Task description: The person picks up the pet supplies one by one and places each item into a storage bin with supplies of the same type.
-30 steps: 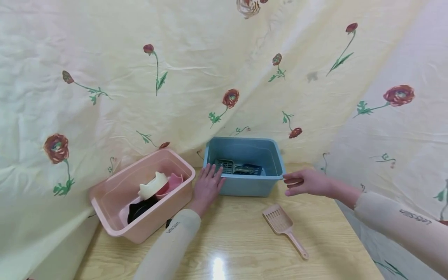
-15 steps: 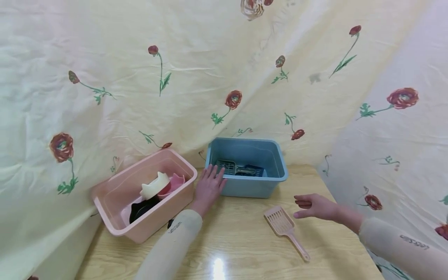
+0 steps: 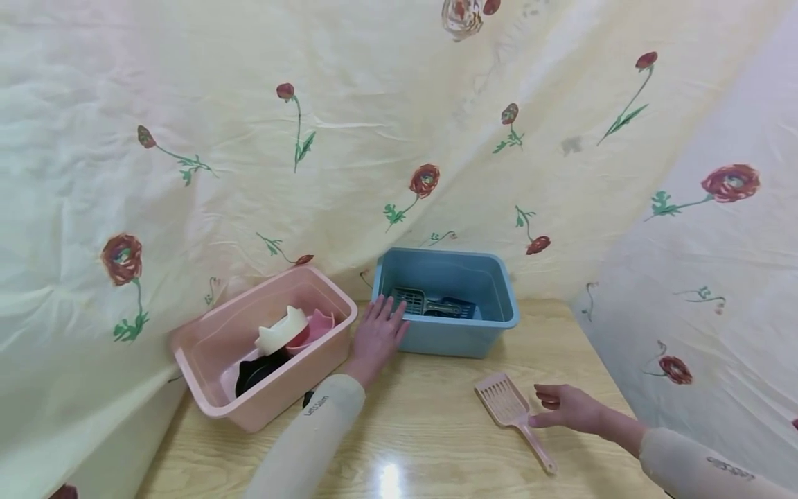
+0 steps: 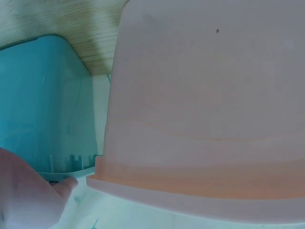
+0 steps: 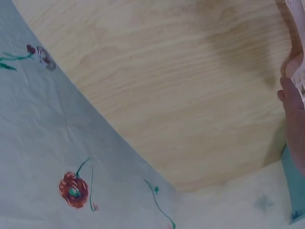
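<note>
A pink litter scoop (image 3: pixel 503 402) with a slotted head lies on the wooden table, its handle pointing toward the near right. Just right of it is my right hand (image 3: pixel 570 409), fingers loosely bent, thumb tip at the scoop's neck in the head view. My left hand (image 3: pixel 377 339) rests with its fingers spread over the near left rim of a blue bin (image 3: pixel 449 339). Inside that bin lie a grey-green scoop (image 3: pixel 409 301) and a dark blue scoop (image 3: pixel 460 308). In the left wrist view, the left thumb (image 4: pixel 66 185) touches the bin's rim.
A pink bin (image 3: pixel 299 378) stands at the left, holding a white cat-eared bowl (image 3: pixel 282 331), a pink bowl (image 3: pixel 319 324) and a black bowl (image 3: pixel 257 371). Flowered cloth (image 3: pixel 337 138) hangs behind the table (image 3: pixel 436 443). The table's right edge lies beyond the right hand.
My right hand has left the blue bin's right corner and come down toward me to the pink scoop. The left hand stays on the bin's rim. The head view has shifted slightly.
</note>
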Motion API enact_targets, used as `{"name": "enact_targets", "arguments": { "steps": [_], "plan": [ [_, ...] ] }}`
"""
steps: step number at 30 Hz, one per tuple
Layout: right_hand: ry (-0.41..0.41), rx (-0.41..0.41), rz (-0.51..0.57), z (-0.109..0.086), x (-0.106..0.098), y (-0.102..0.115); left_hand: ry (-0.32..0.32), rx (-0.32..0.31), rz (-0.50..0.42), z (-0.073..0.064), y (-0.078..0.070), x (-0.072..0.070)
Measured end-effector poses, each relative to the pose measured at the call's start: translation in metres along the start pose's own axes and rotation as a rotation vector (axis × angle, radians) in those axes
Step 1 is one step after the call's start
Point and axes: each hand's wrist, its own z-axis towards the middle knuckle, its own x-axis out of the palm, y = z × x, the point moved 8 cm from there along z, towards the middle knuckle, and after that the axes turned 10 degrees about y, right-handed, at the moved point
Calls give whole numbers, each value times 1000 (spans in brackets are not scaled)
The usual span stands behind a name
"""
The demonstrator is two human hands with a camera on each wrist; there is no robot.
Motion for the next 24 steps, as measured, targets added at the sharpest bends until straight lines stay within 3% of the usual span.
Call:
{"name": "enact_targets", "arguments": {
  "steps": [4,13,24],
  "plan": [
    [17,23,97,1,9,-7,16,-11,2,1,0,2],
    [50,54,285,-1,23,-28,-17,-9,36,0,-1,-1],
    [81,93,337,3,40,-38,-12,-4,11,0,-1,0]
  ]
}}
